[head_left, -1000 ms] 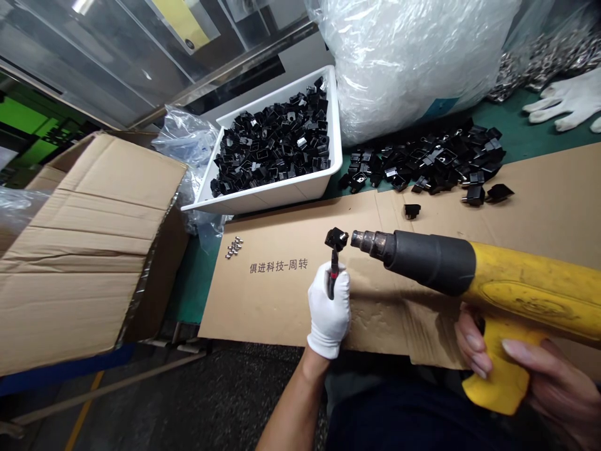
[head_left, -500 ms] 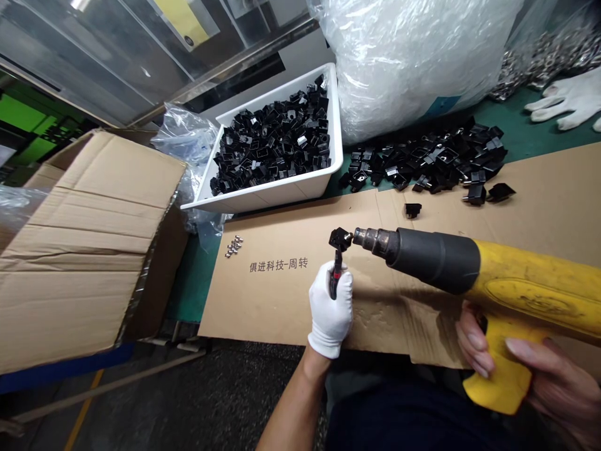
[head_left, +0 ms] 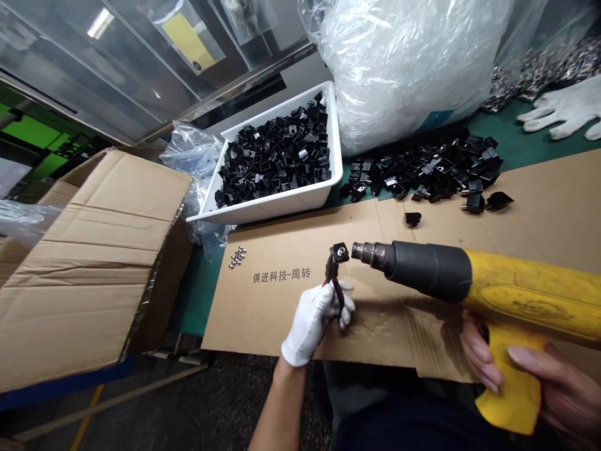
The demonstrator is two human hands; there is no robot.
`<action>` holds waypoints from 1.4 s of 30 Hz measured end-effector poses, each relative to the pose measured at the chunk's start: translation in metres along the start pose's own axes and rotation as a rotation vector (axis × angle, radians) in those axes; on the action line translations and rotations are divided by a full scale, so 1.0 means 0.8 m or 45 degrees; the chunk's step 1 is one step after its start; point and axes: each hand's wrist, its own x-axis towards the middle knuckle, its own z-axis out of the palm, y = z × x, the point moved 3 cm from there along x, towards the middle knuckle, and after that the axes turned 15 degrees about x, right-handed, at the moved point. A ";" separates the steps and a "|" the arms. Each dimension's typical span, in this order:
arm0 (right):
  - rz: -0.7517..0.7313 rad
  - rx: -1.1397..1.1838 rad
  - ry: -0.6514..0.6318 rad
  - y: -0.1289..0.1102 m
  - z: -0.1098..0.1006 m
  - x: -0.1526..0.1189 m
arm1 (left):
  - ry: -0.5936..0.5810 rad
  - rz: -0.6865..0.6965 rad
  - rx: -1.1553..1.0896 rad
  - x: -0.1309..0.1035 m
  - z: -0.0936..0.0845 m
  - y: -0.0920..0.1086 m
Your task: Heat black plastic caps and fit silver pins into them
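Observation:
My left hand, in a white glove, is closed around a pair of pliers with dark handles. A small black plastic part with a round metal insert sits in the plier jaws. Bare, my right hand grips the handle of a yellow heat gun. The gun's stepped metal nozzle points left at the black part, with a small gap between them. Below both tools lies a cardboard sheet. A single loose black part rests on it beyond the gun.
A white bin full of black parts stands behind, beside a heap of similar parts. Several small metal pins lie on the cardboard's left. A large plastic bag, a white glove and a cardboard box surround the area.
My left hand has turned the pliers, so the part's metal insert now faces up toward me instead of toward the nozzle. The whole view has shifted slightly; the heat gun stays nearly in place.

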 end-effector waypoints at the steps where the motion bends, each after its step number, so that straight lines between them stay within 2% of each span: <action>1: 0.005 0.001 0.011 0.001 -0.002 0.000 | -0.089 -0.036 -0.068 -0.002 -0.007 -0.002; 7: 0.076 -0.061 -0.017 -0.001 0.002 0.003 | -0.451 -0.243 -0.307 -0.001 -0.053 -0.018; 13: 0.078 -0.051 0.005 -0.006 0.004 0.003 | -0.650 -0.361 -0.351 0.006 -0.080 -0.017; 16: 0.100 -0.080 -0.042 -0.008 0.004 0.004 | -0.689 -0.393 -0.336 0.008 -0.082 -0.017; 25: 0.108 -0.064 0.052 -0.014 0.008 0.000 | -0.747 -0.355 -0.305 0.010 -0.081 -0.017; 29: 0.128 -0.110 0.028 -0.016 0.010 0.001 | -0.758 -0.375 -0.262 0.010 -0.091 -0.017; 33: 0.154 -0.125 -0.004 -0.018 0.011 0.005 | -0.835 -0.397 -0.244 0.012 -0.098 -0.016; 36: 0.166 -0.139 -0.049 -0.018 0.012 0.006 | -0.882 -0.389 -0.237 0.013 -0.099 -0.015; 42: 0.128 -0.124 -0.041 -0.019 0.012 0.003 | -0.890 -0.382 -0.219 0.015 -0.098 -0.015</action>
